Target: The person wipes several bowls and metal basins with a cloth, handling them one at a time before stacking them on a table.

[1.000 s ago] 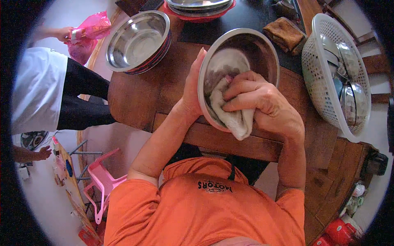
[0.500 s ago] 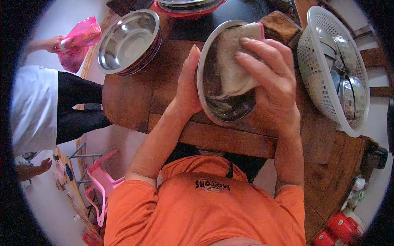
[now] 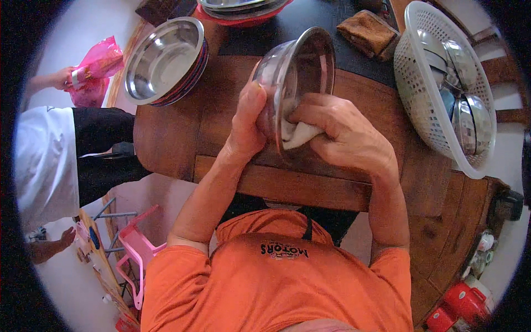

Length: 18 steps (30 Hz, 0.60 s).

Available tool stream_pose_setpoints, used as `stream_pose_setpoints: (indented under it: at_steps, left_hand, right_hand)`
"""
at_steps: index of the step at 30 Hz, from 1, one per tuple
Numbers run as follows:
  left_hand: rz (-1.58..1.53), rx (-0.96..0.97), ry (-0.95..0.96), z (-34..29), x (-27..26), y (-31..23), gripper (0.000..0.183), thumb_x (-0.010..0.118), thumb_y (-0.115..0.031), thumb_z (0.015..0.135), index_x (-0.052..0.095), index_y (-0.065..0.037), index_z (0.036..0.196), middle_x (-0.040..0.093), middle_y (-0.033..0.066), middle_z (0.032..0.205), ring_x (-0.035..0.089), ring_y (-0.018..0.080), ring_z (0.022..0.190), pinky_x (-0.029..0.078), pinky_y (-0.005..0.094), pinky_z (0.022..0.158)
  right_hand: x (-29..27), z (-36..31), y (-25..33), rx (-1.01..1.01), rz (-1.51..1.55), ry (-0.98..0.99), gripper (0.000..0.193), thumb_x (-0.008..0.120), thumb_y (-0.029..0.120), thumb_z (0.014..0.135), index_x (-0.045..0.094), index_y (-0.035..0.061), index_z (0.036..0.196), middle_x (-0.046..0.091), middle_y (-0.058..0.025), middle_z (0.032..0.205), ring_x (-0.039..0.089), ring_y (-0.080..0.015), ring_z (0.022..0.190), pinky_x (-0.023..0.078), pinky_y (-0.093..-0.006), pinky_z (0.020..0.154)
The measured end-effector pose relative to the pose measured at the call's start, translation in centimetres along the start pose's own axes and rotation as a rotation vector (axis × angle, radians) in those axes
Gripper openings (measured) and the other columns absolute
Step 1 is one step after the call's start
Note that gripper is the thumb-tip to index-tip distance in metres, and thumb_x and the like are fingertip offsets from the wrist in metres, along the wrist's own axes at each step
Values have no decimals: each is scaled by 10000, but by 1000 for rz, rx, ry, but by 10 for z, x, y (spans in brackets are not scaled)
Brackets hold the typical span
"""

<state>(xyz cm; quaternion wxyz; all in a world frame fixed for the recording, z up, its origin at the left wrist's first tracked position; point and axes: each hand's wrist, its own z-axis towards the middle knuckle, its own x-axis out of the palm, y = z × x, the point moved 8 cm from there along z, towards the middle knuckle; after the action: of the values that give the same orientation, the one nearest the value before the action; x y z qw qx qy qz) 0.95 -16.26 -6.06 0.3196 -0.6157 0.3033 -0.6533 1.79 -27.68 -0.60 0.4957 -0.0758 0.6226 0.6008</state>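
A shiny metal bowl (image 3: 285, 77) is held above the wooden table, tilted so its opening faces right. My left hand (image 3: 249, 119) grips the bowl from its outer left side, thumb against the metal. Inside the lower rim, my right hand (image 3: 348, 133) pinches a whitish cloth (image 3: 301, 134) and presses it to the bowl's inner wall. Part of the cloth is hidden by my fingers. To the left, a stack of metal basins (image 3: 166, 61) stands on the table.
A white perforated basket (image 3: 412, 94) with several metal bowls stands at the right. A folded brown cloth (image 3: 368, 33) lies behind. More metalware in a red basin (image 3: 249, 21) sits at the far edge. At left, a person in white (image 3: 47, 160) holds a pink bag (image 3: 94, 72).
The bowl has turned from facing up toward me to facing right. My right hand has moved down with the cloth, from the bowl's upper part to its lower rim.
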Motion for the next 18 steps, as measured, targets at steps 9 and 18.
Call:
stream_pose_setpoints:
  at_steps: [9, 18]
  left_hand:
    - [-517, -48, 239, 2, 15, -2, 800, 360, -686, 884, 428, -41, 1352, 501, 141, 1316, 496, 288, 1192, 391, 446, 1020]
    - [-328, -4, -42, 7, -1, -2, 706, 328, -625, 932, 405, -80, 1373, 455, 120, 1359, 461, 253, 1219, 392, 424, 1032]
  right_hand:
    - [-36, -15, -17, 99, 904, -267, 414, 632, 75, 590, 644, 11, 999, 658, -13, 903, 612, -120, 839, 500, -277, 743]
    - [-75, -46, -77, 204, 567, -1057, 310, 581, 7, 832, 602, 41, 1139, 658, -49, 1042, 615, -136, 915, 516, -303, 808]
